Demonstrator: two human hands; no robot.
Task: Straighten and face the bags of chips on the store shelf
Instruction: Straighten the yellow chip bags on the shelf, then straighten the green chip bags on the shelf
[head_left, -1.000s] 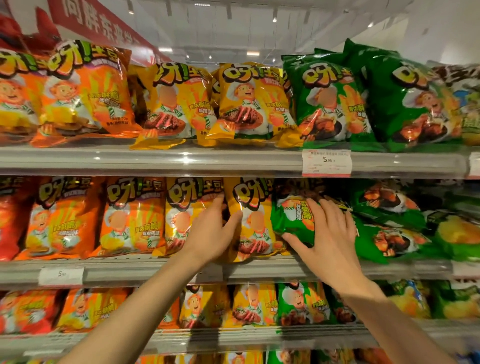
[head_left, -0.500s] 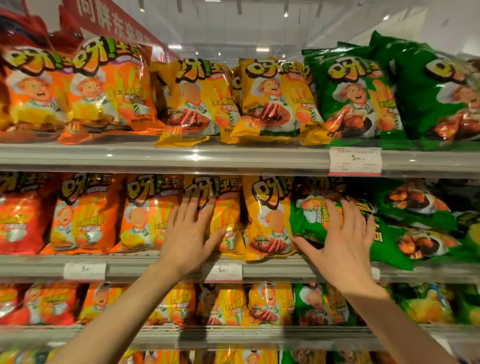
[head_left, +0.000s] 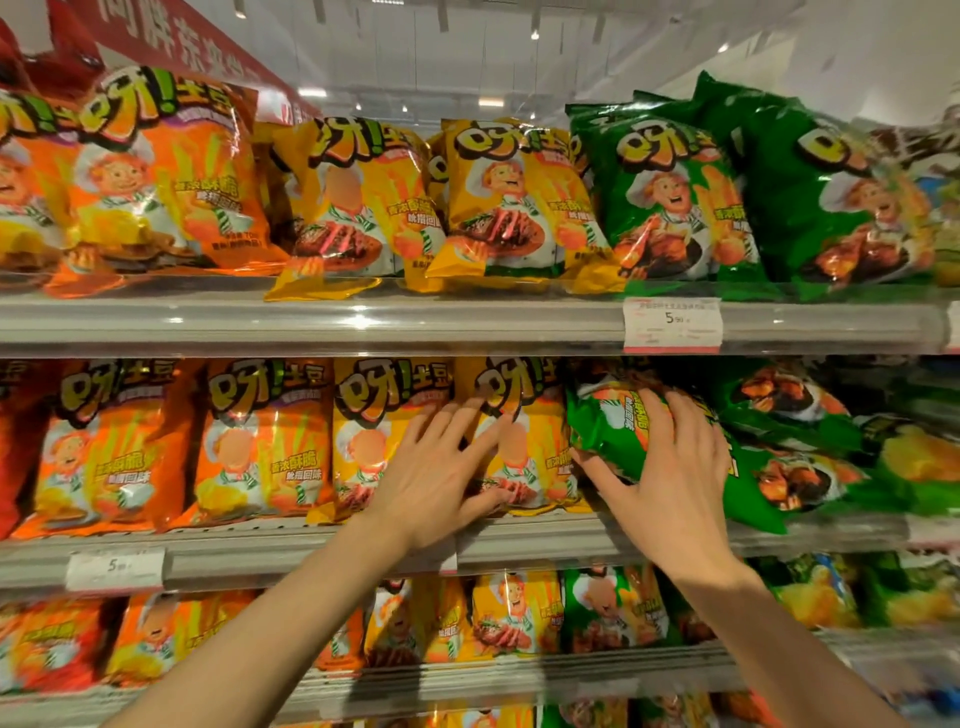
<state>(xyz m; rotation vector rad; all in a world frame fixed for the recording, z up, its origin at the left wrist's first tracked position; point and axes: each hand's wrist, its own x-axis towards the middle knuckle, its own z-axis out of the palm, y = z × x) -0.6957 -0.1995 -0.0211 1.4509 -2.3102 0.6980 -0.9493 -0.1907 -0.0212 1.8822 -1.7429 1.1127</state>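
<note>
Now the left hand (head_left: 434, 475), fingers spread flat, is pressing a yellow chip bag (head_left: 519, 441) on the middle shelf (head_left: 260, 556), having slid right from its neighbour; the right hand (head_left: 670, 467) is still gripping the tilted green bag (head_left: 613, 421) just beside it.

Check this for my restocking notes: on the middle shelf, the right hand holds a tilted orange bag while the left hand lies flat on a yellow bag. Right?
Not quite. In the head view the bag under the right hand is a green bag, not orange. It is tilted, and the left hand lies flat on a yellow bag on the middle shelf.
</note>
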